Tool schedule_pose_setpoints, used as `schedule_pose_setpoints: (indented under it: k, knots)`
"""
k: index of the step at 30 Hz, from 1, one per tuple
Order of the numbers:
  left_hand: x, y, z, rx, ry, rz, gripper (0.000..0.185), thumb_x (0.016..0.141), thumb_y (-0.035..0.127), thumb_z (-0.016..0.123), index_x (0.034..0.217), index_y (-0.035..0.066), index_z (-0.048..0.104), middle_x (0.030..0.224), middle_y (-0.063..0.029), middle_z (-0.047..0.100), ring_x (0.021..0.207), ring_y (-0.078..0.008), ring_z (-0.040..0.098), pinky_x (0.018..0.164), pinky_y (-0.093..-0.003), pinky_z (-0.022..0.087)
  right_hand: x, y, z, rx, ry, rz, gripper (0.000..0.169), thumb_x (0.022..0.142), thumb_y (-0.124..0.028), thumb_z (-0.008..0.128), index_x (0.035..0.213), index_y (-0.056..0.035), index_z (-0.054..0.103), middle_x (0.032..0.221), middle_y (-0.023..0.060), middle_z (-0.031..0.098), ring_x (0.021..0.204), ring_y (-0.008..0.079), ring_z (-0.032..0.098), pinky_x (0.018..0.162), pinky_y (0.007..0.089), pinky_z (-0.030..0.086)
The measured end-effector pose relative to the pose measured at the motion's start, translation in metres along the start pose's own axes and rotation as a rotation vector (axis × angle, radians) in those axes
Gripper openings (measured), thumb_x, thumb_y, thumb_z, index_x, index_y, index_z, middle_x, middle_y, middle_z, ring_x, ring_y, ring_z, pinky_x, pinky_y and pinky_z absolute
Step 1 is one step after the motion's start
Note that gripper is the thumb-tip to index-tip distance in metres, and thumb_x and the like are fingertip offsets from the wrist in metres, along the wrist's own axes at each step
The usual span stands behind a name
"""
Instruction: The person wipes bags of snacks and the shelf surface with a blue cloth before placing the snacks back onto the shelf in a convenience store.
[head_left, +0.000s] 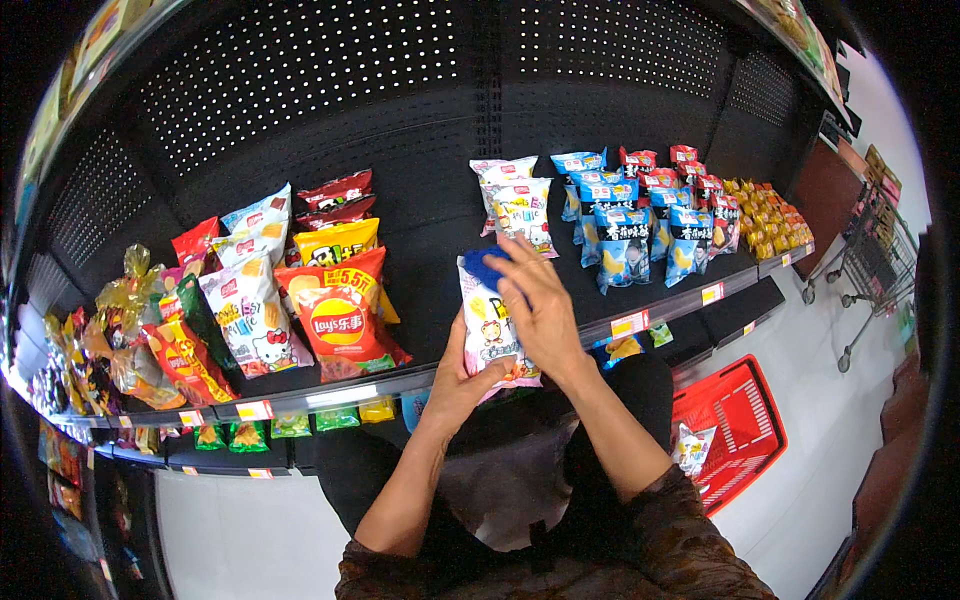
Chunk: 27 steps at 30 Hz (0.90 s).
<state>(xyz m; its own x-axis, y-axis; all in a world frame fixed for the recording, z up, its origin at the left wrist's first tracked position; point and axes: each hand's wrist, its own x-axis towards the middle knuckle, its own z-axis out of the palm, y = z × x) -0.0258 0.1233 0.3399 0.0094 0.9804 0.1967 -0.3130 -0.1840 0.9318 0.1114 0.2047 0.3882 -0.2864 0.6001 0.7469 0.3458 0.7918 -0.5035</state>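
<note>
My left hand (454, 390) grips the lower part of a white and pink snack bag (487, 326) with cartoon figures, its thumb across the front. The bag is upright, just in front of the shelf edge. At the bag's top, a dark blue cloth (481, 267) lies beneath the fingers of my right hand (541, 309). That hand presses the cloth to the bag and hides part of the bag's front. Behind it, similar white bags (521, 210) stand on the black shelf (431, 292).
Lay's chips (335, 322) and other bags stand to the left. Blue snack bags (624, 244) and small yellow packets (765, 221) fill the right. Price tags line the shelf edge (667, 306). A red basket (750, 457) holding a white bag sits on the floor, near a shopping cart (874, 255).
</note>
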Motion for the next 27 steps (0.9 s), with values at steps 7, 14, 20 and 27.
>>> schedule_pose_setpoints:
  k: [7, 14, 20, 27]
  knots:
    - [-0.004, 0.008, -0.003, -0.166, 0.147, -0.025, 0.083, 0.090, -0.001, 0.071, 0.157, 0.011, 0.024, 0.139, -0.0116, 0.054, 0.122, -0.0188, 0.058, 0.099, -0.0335, 0.052, -0.033, -0.017, -0.002, 0.069, 0.031, 0.117, 0.034, 0.101, -0.010, 0.054, 0.133, -0.0023, 0.061, 0.149, 0.0179, 0.050, 0.141, 0.0358, 0.043, 0.116, 0.0428, 0.034]
    - [-0.005, 0.016, -0.007, -0.228, 0.328, -0.076, 0.057, 0.104, 0.038, 0.055, 0.152, 0.016, 0.033, 0.134, -0.0098, 0.055, 0.116, -0.0172, 0.059, 0.091, -0.0322, 0.054, -0.076, -0.039, 0.021, 0.002, -0.083, -0.003, 0.039, 0.091, -0.002, 0.063, 0.130, -0.0040, 0.064, 0.148, 0.0143, 0.051, 0.144, 0.0335, 0.039, 0.119, 0.0490, 0.032]
    - [0.004, 0.003, -0.027, -0.438, 0.303, -0.007, 0.053, 0.103, 0.041, 0.056, 0.145, 0.012, 0.039, 0.127, -0.0097, 0.059, 0.113, -0.0190, 0.061, 0.091, -0.0339, 0.053, -0.075, -0.045, 0.028, -0.079, -0.160, -0.219, 0.034, 0.087, -0.002, 0.061, 0.121, -0.0040, 0.067, 0.143, 0.0104, 0.056, 0.142, 0.0292, 0.043, 0.119, 0.0480, 0.033]
    - [0.000, 0.018, -0.009, -0.389, 0.319, -0.059, 0.048, 0.103, 0.035, 0.058, 0.143, 0.012, 0.042, 0.122, -0.0074, 0.063, 0.105, -0.0164, 0.066, 0.083, -0.0320, 0.056, -0.089, -0.019, -0.002, -0.093, -0.120, -0.185, 0.036, 0.082, 0.003, 0.065, 0.117, -0.0051, 0.068, 0.136, 0.0074, 0.060, 0.129, 0.0298, 0.052, 0.108, 0.0408, 0.044]
